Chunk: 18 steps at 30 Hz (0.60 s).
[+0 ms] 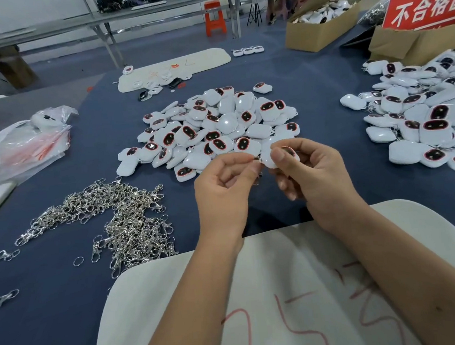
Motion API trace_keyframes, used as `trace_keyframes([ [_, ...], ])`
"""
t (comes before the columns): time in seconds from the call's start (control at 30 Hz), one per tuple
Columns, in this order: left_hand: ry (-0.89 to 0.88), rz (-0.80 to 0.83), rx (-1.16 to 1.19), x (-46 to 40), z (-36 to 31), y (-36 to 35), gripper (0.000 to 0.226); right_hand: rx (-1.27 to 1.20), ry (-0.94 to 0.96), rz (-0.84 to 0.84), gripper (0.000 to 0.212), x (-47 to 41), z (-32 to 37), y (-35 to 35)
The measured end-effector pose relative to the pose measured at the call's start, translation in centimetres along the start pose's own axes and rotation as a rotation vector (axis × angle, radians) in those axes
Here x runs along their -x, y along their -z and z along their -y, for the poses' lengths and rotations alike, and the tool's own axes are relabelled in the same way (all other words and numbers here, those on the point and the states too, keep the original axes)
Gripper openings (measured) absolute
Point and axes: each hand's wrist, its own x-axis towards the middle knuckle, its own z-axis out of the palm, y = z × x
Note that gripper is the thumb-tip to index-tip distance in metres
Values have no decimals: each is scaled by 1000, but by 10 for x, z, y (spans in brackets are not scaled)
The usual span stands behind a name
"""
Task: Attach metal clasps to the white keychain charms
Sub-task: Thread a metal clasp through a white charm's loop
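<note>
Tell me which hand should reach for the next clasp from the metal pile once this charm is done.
Left. The left hand sits nearer the pile of metal clasps, which lies on its side of the table. It pinches only the clasp, while the right hand grips the white charm.

Both forearms reach forward, hands raised close together: left hand (221, 183) with fingers curled, pinching; right hand (309, 172) likewise curled, gripping.
</note>
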Motion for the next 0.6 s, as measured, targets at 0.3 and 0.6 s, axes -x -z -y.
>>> trace_keyframes([
  [0.3, -20, -96, -39, -6, 2, 3, 13, -21, -62, 20, 33, -1, -4, 0],
  [0.6, -399, 136, -669, -8, 3, 14, 17, 36, -64, -52, 36, -1, -6, -1],
])
